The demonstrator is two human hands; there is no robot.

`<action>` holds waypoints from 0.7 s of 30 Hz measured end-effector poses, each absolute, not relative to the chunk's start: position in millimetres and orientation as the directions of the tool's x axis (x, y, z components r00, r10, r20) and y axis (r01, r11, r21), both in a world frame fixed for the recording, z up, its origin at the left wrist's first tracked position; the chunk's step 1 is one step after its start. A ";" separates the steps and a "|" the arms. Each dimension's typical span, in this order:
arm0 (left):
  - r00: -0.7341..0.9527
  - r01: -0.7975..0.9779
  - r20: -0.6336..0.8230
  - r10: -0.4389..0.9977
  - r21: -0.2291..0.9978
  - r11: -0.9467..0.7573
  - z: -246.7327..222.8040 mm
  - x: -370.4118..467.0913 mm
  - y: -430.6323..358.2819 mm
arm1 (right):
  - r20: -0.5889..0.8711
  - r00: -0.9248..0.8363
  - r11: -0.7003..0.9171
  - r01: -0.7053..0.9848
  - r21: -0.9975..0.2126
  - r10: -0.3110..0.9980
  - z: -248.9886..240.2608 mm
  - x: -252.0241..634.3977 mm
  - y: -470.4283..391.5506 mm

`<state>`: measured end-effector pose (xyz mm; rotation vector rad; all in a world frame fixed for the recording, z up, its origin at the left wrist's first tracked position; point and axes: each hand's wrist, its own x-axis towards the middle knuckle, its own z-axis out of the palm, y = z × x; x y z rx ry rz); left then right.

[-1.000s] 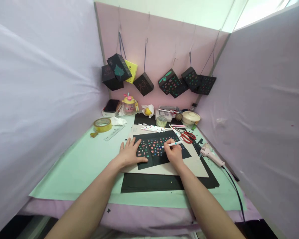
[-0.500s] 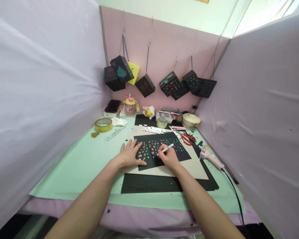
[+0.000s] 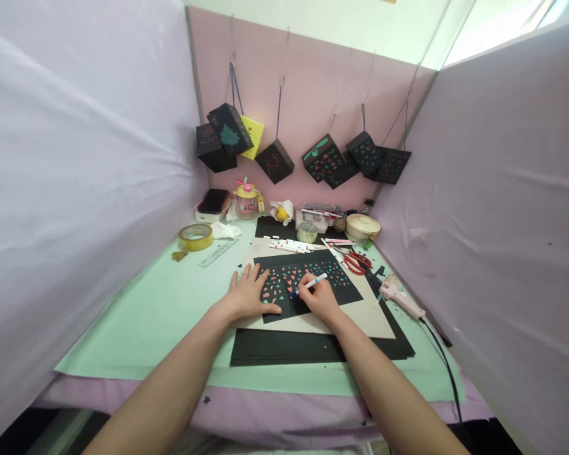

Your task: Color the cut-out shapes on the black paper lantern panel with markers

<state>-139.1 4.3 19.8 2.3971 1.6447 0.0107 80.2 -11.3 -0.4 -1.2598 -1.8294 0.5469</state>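
A sheet of black paper [image 3: 346,299] covered in small coloured shapes, some of them hearts and triangles, lies on a pale grey board [image 3: 374,323]. My left hand [image 3: 249,296] rests flat on its left edge, fingers spread. In my right hand [image 3: 318,297] is a white marker pen [image 3: 317,280] with a blue tip, tilted so the tip meets the paper or hovers just over it; contact is too small to tell. More black sheets [image 3: 289,349] show beneath the board. Several white marker pens [image 3: 289,246] lie just behind the decorated sheet.
Red-handled scissors [image 3: 358,262] and a corded glue gun [image 3: 401,297] lie on the right. At left are a roll of yellow tape [image 3: 196,237] and a clear ruler [image 3: 218,253]. A lidded bowl [image 3: 363,225] stands at the back. Black paper boxes [image 3: 275,162] hang above.
My right hand and the marker pen have shifted slightly left across the black paper. My left hand stays in place on the sheet. The whole view has moved a little.
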 end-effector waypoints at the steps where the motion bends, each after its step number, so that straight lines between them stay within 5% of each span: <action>1: 0.367 0.920 -0.125 0.922 0.196 -0.340 20.2 -138.9 4.1 | 0.384 -0.153 0.401 0.553 -0.730 0.910 -0.6 80.2 -11.2; 21: 0.368 0.916 -0.109 0.924 0.211 -0.340 17.2 -138.6 5.8 | 0.393 -0.144 0.402 0.558 -0.726 0.908 -2.1 81.0 -9.5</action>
